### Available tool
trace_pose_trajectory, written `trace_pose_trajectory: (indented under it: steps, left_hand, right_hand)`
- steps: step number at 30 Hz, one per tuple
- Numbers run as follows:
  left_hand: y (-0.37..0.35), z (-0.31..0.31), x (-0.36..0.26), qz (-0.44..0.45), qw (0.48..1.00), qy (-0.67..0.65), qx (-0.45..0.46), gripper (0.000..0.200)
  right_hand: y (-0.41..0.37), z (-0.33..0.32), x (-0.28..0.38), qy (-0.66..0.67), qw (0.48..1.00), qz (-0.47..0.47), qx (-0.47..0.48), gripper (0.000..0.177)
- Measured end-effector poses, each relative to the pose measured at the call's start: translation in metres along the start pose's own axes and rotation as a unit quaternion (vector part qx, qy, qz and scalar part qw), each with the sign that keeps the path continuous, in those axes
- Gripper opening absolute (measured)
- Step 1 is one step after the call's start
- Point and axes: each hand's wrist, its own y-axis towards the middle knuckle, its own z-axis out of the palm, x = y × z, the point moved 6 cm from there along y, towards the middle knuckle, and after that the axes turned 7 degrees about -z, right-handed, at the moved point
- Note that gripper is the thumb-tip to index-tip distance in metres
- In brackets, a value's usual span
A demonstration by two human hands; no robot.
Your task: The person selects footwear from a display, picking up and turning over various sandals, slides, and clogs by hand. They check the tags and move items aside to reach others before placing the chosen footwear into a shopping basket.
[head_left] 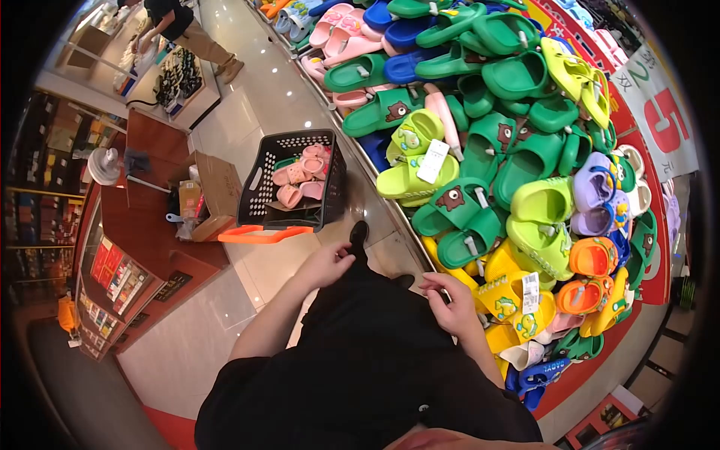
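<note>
My left hand (331, 264) hangs in front of my body with its fingers curled together and nothing visible in them. It is nearest to the orange handle (268, 235) of a black basket (253, 171), which holds pink clogs (297, 172). My right hand (453, 304) is beside the edge of the shoe display, fingers loosely bent and apart, with nothing in it. Close to it lie yellow slippers (502, 298) with a white tag (531, 292). Farther up are green slippers (460, 214) with a bear and lime slippers (420, 166) with a tag.
A display piled with slippers runs along my right, its metal edge (379, 187) close by. A price sign (660, 112) stands at the far right. An open cardboard box (217, 191) and a brown counter (142, 236) are at the left. Another person (180, 30) stands at the upper left.
</note>
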Motion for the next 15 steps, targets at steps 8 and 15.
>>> trace_pose_trajectory:
  steps: [8, 15]
  left_hand:
    - [0.158, -0.124, 0.067, -0.041, 0.992, 0.115, -0.045, 0.044]
    - [0.356, -0.127, 0.197, -0.016, 0.948, 0.315, -0.037, 0.043]
  right_hand:
    - [0.065, 0.057, -0.04, 0.166, 0.977, 0.136, -0.003, 0.03]
    - [0.113, 0.111, -0.076, 0.144, 0.945, 0.294, 0.008, 0.033]
